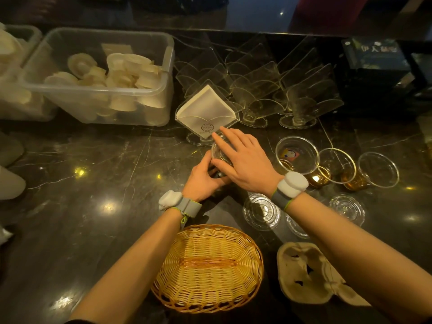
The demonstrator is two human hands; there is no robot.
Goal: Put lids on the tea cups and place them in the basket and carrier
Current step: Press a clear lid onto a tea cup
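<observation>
A clear plastic tea cup (218, 153) stands at the centre of the dark counter. My left hand (203, 178) grips its side from the left. My right hand (243, 160) lies flat on top, pressing a clear lid onto the rim. To the right stand three more open cups (297, 153) (336, 164) (378, 169) with amber tea at the bottom. Loose clear lids (261, 211) (348, 209) lie in front of them. An empty wicker basket (208, 267) sits nearest me, a cardboard cup carrier (311, 274) to its right.
A clear napkin holder with napkins (207, 111) stands just behind the held cup, with several empty acrylic holders (268, 90) beyond. A plastic bin of white lids or cups (102, 78) fills the back left. A dark box (374, 61) sits back right.
</observation>
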